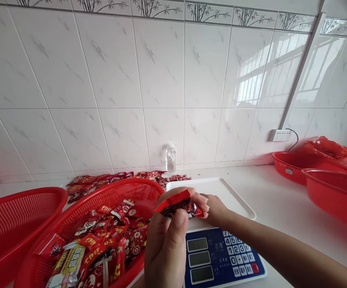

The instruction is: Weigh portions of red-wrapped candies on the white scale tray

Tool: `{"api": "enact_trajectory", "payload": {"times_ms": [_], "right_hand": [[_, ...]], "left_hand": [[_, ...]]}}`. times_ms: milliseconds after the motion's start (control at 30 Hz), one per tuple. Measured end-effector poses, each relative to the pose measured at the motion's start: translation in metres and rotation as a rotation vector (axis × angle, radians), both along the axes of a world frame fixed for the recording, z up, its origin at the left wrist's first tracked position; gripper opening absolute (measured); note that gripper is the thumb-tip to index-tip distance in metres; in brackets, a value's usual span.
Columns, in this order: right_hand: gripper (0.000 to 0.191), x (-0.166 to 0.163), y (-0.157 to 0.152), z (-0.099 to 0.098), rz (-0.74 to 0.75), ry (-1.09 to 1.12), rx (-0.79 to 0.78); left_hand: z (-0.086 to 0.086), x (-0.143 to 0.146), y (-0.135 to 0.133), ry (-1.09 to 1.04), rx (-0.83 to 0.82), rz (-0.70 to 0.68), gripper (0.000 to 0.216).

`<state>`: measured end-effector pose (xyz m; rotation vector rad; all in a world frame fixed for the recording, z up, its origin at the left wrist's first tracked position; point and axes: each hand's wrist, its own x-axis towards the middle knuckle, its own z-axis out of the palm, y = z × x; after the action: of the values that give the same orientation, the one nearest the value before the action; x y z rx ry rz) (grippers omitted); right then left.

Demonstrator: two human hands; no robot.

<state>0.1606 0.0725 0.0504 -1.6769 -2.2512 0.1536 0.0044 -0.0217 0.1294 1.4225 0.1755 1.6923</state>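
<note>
My left hand [168, 244] is closed around a small red and dark snack packet [178, 205], its thumb pressed on the front. Behind it, my right hand [216, 209] reaches over the white tray of a digital scale [218, 187]; its fingers are mostly hidden by the left hand and the packet. Below both hands is the scale's blue panel [221, 256], with number keys and three displays. At the left hand's side stands a red perforated basket [131, 185] holding many small wrapped snack packets [101, 240], mostly red, with a yellow and white one among them.
Another red basket [26, 200] stands at the far left. Rows of red packets [101, 180] lie along the tiled wall, by a clear plastic bottle [171, 160]. Red basins [335, 192] and a red plastic bag [326, 148] occupy the right side, below a power socket [280, 135].
</note>
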Motion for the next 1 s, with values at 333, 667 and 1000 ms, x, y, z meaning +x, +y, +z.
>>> {"api": "enact_trajectory", "payload": {"times_ms": [333, 667, 1000], "right_hand": [[0.038, 0.027, 0.010, 0.008, -0.075, 0.326, 0.226], [0.036, 0.124, 0.019, 0.028, -0.348, 0.491, 0.423], [0.019, 0.271, 0.000, -0.003, -0.769, 0.341, 0.441]], "left_hand": [[0.004, -0.002, -0.002, 0.000, -0.003, 0.066, 0.020], [0.005, 0.000, -0.003, -0.005, -0.033, 0.088, 0.021], [0.000, 0.006, 0.001, 0.040, 0.026, 0.066, 0.021]]}}
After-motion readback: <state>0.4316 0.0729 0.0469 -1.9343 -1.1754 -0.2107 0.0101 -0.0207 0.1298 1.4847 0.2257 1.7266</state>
